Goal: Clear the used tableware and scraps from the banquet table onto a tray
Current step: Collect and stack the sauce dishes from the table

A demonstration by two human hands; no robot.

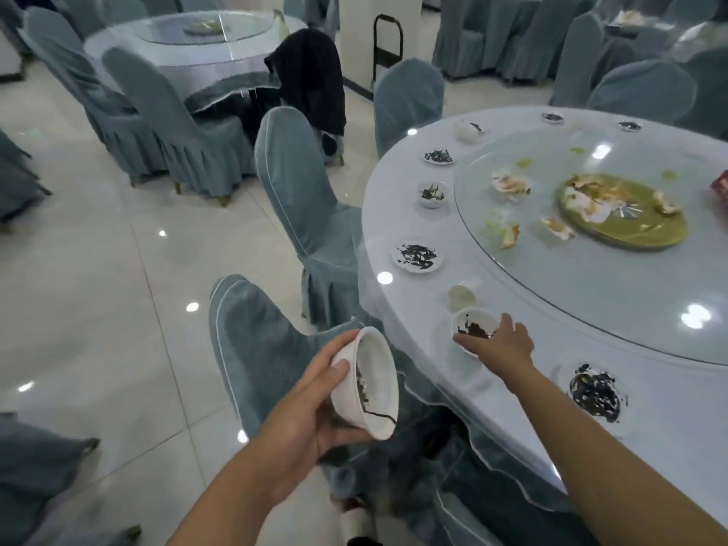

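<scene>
the left hand (311, 407) is clamped on a white bowl (368, 384), thumb over the outside wall and fingers under the base, holding it off the table edge, tipped on its side so the mouth faces right, with dark streaks and greenish scraps stuck inside. the right hand (500, 346) reaches forward and its thumb and fingers curl round the near rim of a second bowl (472, 329), which sits upright on the banquet table (547, 348) with dark residue in it. the two hands are well apart. the table is round, under a pale blue-grey cloth with a glossy clear cover that mirrors the ceiling lights. along its rim lie a smear of dark scraps (595, 392) near the right forearm, a small plate (417, 256) of dark scraps and a small bowl (432, 193) farther on. a glass turntable (591, 277) fills the middle and bears a yellow-green platter (622, 210) with orange shell bits around it. blue-grey covered chairs (299, 199) stand beside the table on a shiny pale tiled floor (118, 269). beyond them stands another round table (197, 45), and a dark jacket (311, 80) hangs over a chair.
</scene>
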